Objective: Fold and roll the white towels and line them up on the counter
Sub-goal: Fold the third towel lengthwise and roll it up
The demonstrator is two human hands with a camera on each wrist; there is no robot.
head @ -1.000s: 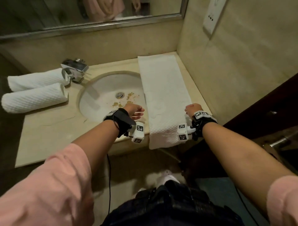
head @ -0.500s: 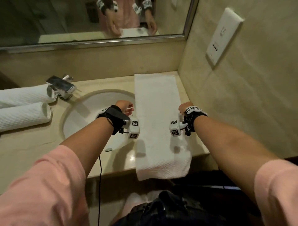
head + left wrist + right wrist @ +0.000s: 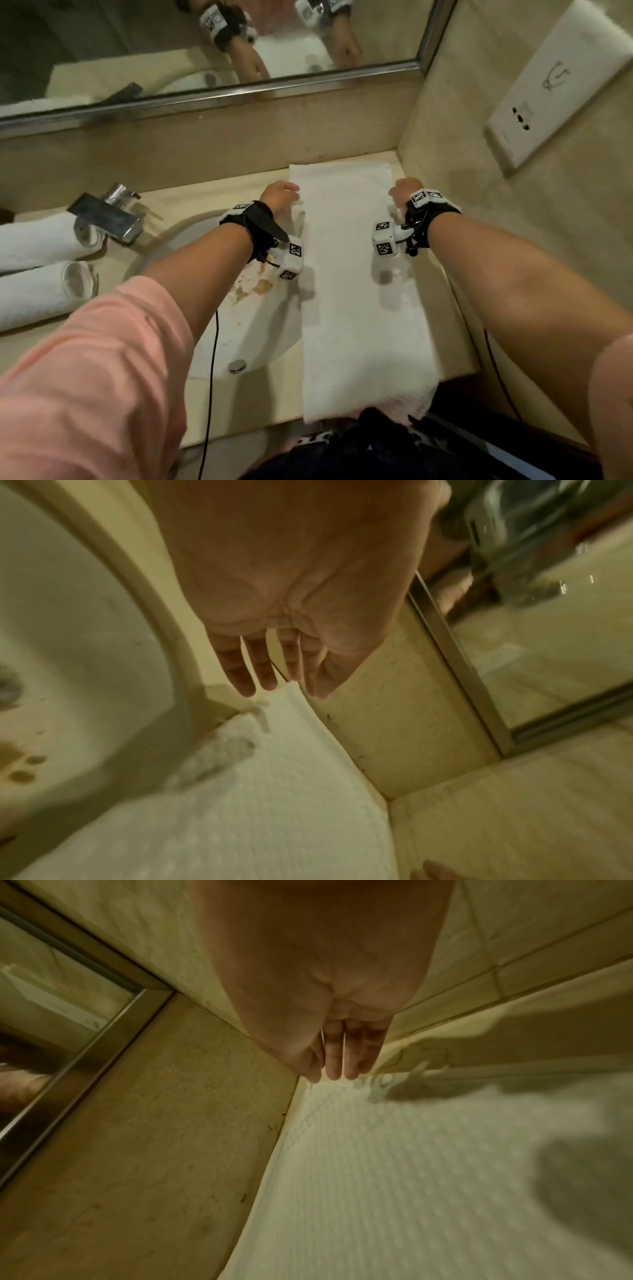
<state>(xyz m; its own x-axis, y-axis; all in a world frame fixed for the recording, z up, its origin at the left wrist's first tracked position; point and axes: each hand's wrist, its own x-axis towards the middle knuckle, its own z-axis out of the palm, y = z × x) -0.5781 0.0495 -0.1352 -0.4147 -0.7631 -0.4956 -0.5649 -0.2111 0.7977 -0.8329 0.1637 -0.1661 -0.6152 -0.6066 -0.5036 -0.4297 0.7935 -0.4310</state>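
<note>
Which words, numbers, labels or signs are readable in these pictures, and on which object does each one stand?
No words or numbers can be read.
White wall socket plate: one grey line symbol, no letters.
White wrist camera blocks and wrist straps: black-and-white square code markers, no text.
Flat white towel, two rolled white towels, chrome faucet: no label visible.

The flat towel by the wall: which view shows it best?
The head view: the flat towel shows whole, from the back wall to its end hanging over the counter edge. The left wrist view shows only its far-left corner, the right wrist view its far-right corner, both blurred.
</note>
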